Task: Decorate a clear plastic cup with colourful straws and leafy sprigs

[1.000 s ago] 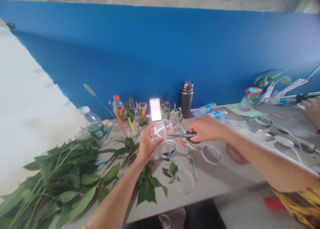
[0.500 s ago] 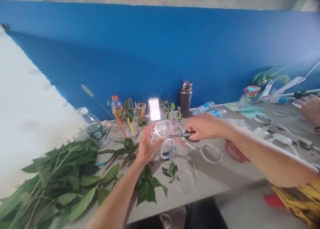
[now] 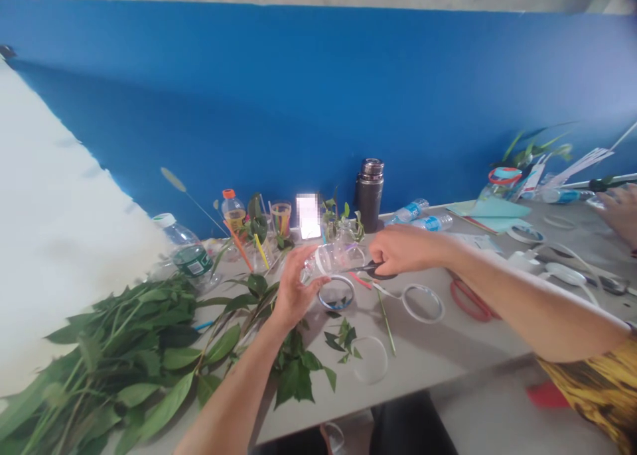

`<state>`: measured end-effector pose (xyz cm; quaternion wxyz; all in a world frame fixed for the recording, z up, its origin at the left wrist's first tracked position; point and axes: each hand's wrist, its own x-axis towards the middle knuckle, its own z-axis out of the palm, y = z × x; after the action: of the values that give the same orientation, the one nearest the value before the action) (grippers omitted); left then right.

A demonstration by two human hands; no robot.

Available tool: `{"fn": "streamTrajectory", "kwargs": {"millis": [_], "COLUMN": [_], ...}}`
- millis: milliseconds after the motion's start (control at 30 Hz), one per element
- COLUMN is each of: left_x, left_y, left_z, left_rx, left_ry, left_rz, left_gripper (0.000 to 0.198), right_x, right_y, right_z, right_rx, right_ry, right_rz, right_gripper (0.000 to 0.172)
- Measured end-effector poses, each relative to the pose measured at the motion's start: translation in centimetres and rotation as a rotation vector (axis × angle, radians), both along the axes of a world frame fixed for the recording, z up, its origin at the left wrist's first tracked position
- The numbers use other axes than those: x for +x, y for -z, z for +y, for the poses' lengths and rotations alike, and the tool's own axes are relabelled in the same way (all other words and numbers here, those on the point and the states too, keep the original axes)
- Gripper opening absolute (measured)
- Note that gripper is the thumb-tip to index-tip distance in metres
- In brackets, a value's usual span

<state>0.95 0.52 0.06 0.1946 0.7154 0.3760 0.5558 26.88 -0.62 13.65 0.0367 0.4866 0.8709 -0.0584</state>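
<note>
My left hand (image 3: 293,289) grips one end of a clear plastic bottle piece (image 3: 332,259) held on its side just above the table. My right hand (image 3: 403,251) is closed on black-handled scissors (image 3: 371,268), and the blades reach left into the clear plastic. A cut plastic ring (image 3: 336,293) lies on the grey table (image 3: 438,349) right under the bottle piece. Another ring (image 3: 423,303) lies to the right, and a clear round disc (image 3: 369,360) sits nearer to me.
A big heap of leafy green branches (image 3: 114,355) covers the left of the table. Bottles, cups with straws, a dark flask (image 3: 370,193) and a phone stand along the blue wall. A red ring (image 3: 468,300), cables and another person's hand (image 3: 620,213) are at the right.
The scissors have slid a little further left into the plastic, and the bottle piece has turned slightly in my left hand. The ring under it has dropped flat on the table.
</note>
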Motion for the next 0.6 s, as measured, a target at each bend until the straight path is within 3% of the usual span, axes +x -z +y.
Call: {"fn": "streamTrajectory", "kwargs": {"millis": [100, 267, 433, 600], "left_x": [0.1, 0.1, -0.1, 0.6], "left_y": [0.0, -0.3, 0.2, 1.1], "left_z": [0.2, 0.5, 0.6, 0.5], "left_rx": [-0.1, -0.361, -0.687, -0.78], "left_ry": [0.034, 0.211, 0.372, 0.416], "left_rz": [-0.121, -0.425, -0.618, -0.704], "left_gripper": [0.062, 0.065, 0.048, 0.04], "right_x": [-0.1, 0.8, 3.8, 6.9], "right_y": [0.0, 1.2, 4.5, 8.2], "right_z": [-0.5, -0.5, 0.4, 1.0], "right_rx": [-0.007, -0.059, -0.104, -0.173], "right_ry": [0.019, 0.014, 0.142, 0.301], "right_rz": [0.015, 0.073, 0.121, 0.262], "right_gripper": [0.016, 0.016, 0.027, 0.036]}}
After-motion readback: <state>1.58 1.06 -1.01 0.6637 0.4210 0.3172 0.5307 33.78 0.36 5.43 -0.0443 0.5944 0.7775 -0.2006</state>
